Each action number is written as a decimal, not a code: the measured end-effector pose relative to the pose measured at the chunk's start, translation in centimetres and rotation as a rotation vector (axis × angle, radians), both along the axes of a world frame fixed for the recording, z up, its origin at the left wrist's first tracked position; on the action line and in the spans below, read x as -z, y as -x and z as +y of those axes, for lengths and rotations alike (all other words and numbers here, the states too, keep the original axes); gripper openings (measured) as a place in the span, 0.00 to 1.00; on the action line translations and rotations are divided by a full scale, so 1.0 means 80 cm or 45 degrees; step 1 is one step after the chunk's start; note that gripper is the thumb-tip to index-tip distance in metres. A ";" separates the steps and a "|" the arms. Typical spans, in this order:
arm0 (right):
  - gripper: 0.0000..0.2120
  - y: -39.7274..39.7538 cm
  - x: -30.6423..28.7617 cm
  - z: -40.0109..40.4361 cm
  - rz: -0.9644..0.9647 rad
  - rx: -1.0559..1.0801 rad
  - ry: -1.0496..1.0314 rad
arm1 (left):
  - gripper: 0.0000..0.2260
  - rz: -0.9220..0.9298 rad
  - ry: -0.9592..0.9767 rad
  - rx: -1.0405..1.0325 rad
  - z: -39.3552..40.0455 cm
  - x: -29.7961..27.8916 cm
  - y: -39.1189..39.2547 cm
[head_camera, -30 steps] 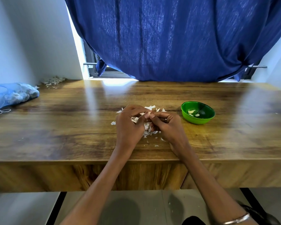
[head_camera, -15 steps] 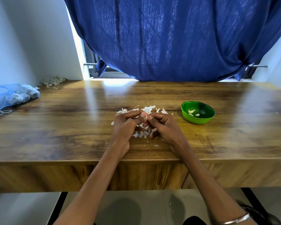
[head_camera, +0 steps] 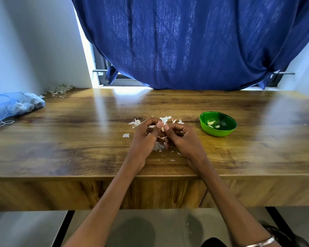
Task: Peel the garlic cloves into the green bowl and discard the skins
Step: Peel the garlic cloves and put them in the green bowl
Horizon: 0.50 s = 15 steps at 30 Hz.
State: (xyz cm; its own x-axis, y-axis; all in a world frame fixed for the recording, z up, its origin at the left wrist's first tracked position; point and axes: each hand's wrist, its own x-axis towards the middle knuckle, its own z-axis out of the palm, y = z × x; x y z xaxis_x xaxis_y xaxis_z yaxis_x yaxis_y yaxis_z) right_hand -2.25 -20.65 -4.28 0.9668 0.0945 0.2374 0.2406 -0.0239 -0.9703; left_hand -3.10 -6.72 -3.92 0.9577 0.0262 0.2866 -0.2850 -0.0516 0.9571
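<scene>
Two hands, skins beneath, bowl beside

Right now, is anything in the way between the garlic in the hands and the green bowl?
Nothing visible blocks it. The garlic clove is pinched between the left hand and the right hand. The green bowl sits to the right, with only bare table between.
</scene>
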 end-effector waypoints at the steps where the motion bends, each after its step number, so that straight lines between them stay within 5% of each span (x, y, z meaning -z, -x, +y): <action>1: 0.10 0.000 0.000 0.000 -0.004 -0.003 -0.019 | 0.07 -0.013 -0.009 0.003 0.000 0.001 0.000; 15: 0.07 0.001 0.001 -0.004 -0.058 0.039 -0.027 | 0.10 -0.131 0.005 -0.332 0.005 0.009 -0.010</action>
State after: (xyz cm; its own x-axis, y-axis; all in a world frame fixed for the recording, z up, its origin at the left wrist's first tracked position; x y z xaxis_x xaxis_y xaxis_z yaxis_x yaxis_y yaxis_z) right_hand -2.36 -20.99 -4.33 0.9572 0.0594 0.2832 0.2843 -0.0117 -0.9587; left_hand -2.26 -6.34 -4.63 0.8844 0.2693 0.3813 -0.3582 -0.1321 0.9242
